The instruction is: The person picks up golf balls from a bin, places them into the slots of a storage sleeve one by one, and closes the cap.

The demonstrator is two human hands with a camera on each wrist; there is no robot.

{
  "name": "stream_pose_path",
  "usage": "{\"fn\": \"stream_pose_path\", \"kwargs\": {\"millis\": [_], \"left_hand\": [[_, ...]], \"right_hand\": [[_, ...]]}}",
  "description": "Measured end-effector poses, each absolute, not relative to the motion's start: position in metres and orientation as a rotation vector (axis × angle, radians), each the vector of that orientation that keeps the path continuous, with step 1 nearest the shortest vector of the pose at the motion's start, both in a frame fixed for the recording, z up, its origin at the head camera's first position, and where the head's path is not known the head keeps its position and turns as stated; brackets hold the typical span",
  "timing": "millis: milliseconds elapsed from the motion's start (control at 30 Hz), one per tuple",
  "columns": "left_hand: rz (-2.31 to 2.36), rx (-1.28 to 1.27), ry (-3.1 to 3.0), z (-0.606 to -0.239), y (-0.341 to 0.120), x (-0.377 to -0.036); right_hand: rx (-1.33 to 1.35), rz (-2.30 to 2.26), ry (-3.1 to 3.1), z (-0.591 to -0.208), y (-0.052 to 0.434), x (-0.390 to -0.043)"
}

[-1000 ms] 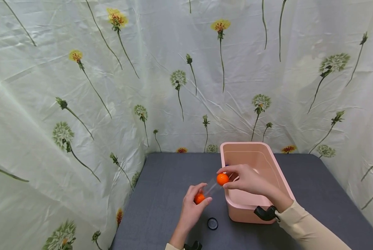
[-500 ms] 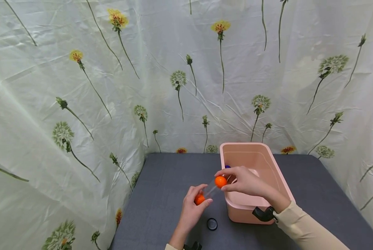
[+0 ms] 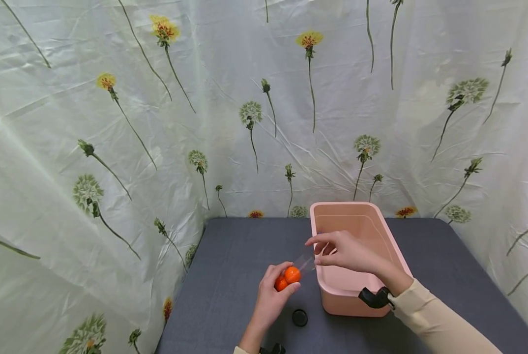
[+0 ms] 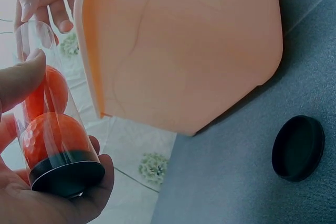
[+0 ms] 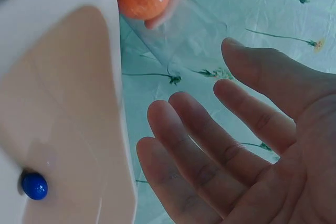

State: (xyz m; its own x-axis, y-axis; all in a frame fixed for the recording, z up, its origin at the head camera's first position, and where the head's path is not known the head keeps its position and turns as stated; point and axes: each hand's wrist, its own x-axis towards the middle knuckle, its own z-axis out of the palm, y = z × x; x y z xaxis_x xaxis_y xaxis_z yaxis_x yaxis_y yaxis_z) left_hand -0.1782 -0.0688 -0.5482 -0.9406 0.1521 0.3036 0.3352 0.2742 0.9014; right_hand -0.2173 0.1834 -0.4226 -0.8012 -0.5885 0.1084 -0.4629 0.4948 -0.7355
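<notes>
My left hand (image 3: pixel 270 295) grips the lower end of a clear plastic tube (image 3: pixel 300 268) that tilts up to the right. Two orange balls (image 3: pixel 288 278) lie at its bottom, one against the other, above a black base cap (image 4: pixel 67 177). The left wrist view shows the balls (image 4: pixel 47 124) behind the clear wall, my thumb across it. My right hand (image 3: pixel 345 251) hovers at the tube's open mouth, over the pink bin's left rim, fingers spread and holding nothing (image 5: pixel 226 145). A small blue ball (image 5: pixel 34 185) lies inside the bin.
The pink plastic bin (image 3: pixel 370 300) stands on the grey table (image 3: pixel 228 255), right of centre. A loose black cap (image 3: pixel 299 317) lies on the table in front of the bin's left corner. A flowered white sheet (image 3: pixel 113 123) hangs behind and to the left.
The orange ball pinched by my right hand at the tube's mouth has left the fingers and slid down onto the first ball. My right hand has opened.
</notes>
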Motion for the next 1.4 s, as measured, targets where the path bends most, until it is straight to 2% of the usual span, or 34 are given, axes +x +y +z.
{"fn": "stream_pose_path", "kwargs": {"millis": [233,533,700,867,1067,1400], "left_hand": [[-1.769,-0.420,-2.420,-0.549,-0.070,-0.178],[-1.778,-0.383,-2.413,-0.549,-0.069,-0.178],[-1.762,-0.353,-2.430,-0.537,-0.066,-0.173],[-1.783,-0.350,-2.417,-0.530,-0.064,-0.171],[-1.774,-0.352,-2.412,-0.548,-0.067,-0.179],[-1.796,-0.377,-2.382,-0.555,-0.072,-0.184]], "right_hand": [[-0.948,-1.187,2.645,-0.420,0.191,-0.233],[-0.847,-1.208,2.631,-0.423,0.205,-0.265],[-0.768,-1.190,2.655,-0.430,0.211,-0.289],[-0.702,-1.158,2.668,-0.443,0.215,-0.312],[-0.595,-1.164,2.584,-0.466,0.216,-0.334],[-0.454,-1.040,2.574,-0.501,0.213,-0.349]]}}
